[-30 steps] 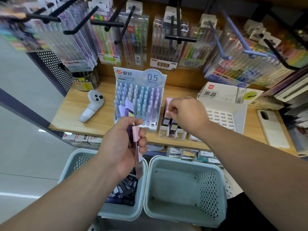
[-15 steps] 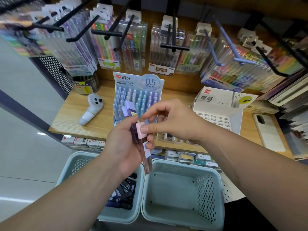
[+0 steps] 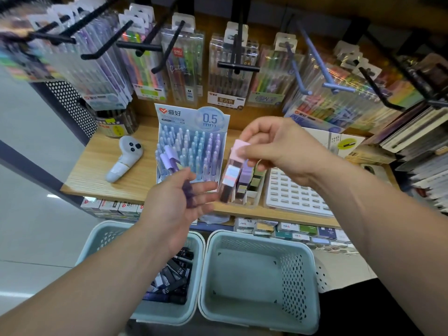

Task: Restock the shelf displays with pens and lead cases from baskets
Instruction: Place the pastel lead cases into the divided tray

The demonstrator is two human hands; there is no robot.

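Your left grip (image 3: 179, 204) and right grip (image 3: 278, 151) are bare hands on bare forearms (image 3: 97, 275), uncovered right to the frame's edge. Black cloth (image 3: 363, 309) shows below your right forearm. Whether it is your clothing is unclear.

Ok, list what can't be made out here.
Head view:
- Stock in the left basket: mostly behind the left forearm.
- The purple lead cases in the left hand: motion-blurred, count and grip unclear.
- Slots of the tray: behind the pink-capped lead case pinched by the right hand.
- The hanging packs, top left: blurred.
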